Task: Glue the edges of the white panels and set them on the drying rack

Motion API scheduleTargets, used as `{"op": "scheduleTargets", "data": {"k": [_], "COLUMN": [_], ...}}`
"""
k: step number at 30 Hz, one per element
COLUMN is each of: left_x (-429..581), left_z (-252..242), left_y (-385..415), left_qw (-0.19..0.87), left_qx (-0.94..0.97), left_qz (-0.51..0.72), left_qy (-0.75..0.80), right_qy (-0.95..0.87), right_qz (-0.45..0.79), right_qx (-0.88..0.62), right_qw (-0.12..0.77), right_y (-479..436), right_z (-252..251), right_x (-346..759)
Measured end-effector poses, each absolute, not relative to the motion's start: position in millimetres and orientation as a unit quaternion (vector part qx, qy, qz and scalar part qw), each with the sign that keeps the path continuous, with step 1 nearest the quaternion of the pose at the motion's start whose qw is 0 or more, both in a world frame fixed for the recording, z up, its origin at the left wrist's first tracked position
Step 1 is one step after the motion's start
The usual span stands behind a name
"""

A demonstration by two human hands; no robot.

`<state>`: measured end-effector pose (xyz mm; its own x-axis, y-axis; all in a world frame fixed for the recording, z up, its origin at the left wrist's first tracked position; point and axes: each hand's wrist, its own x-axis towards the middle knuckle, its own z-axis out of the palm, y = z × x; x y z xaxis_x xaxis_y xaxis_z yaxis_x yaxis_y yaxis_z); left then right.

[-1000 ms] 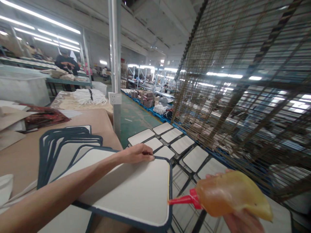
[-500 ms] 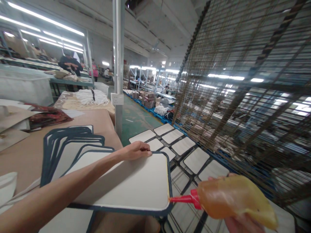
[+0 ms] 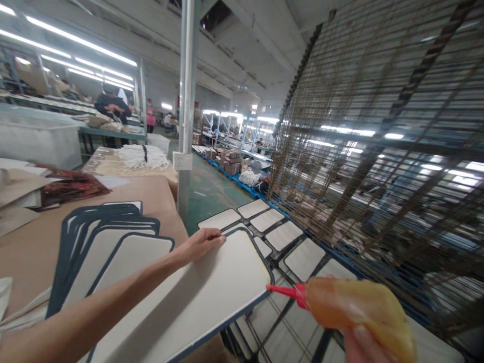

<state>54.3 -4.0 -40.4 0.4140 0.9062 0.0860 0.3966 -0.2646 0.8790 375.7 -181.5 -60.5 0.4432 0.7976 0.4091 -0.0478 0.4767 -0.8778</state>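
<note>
My left hand (image 3: 207,241) grips the far edge of a white panel (image 3: 196,292) with a dark blue border and rounded corners. The panel is tilted, and a thin yellowish line runs along its right edge. My right hand (image 3: 365,340) is wrapped round a squeeze bottle (image 3: 351,307) of amber liquid with a red nozzle. The nozzle tip touches or nearly touches the panel's right corner. To the left, a fanned stack of similar bordered panels (image 3: 113,252) lies on the brown tabletop (image 3: 159,201).
Several white panels (image 3: 283,235) lie on a dark wire rack at the right. A tall wire mesh frame (image 3: 359,126) rises behind it. A metal post (image 3: 185,111) with a socket stands ahead. White strips (image 3: 139,156) lie on the table's far end. People work in the background.
The held panel has turned, its near side swinging down and its right corner rising. The bottle has shifted slightly left, with its nozzle tip now farther round the corner.
</note>
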Motion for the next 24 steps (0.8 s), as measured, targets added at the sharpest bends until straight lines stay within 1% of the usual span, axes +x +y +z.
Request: {"op": "scheduleTargets", "data": {"k": [3,6,10,13,18,24], "left_x": [53.9,52.2,48.2,45.6,43.7,42.2], "left_z": [-44.2,-46.9,-51.4,-57.1,-65.8,-67.5], "left_y": [-12.2,-21.9,-29.7,-30.0,-28.6,-27.9], "left_qw": [0.455,0.525,0.590,0.608,0.622,0.629], "left_qx": [0.701,0.650,0.580,0.549,0.521,0.508], "left_qz": [0.321,0.333,0.347,0.366,0.381,0.389], "left_qy": [0.445,0.438,0.441,0.441,0.443,0.442], "right_qy": [-0.412,-0.373,-0.367,-0.357,-0.361,-0.370], "right_qz": [0.243,0.205,0.211,0.228,0.189,0.167], "right_qx": [-0.431,-0.430,-0.418,-0.419,-0.429,-0.468], "right_qw": [0.766,0.796,0.804,0.803,0.806,0.785], "right_y": [-169.9,-160.6,-151.4,-146.7,-142.4,-137.2], "right_z": [-49.9,-39.8,-35.5,-38.9,-41.1,-48.0], "right_x": [364.0,354.7,355.5,357.3,349.3,351.4]}}
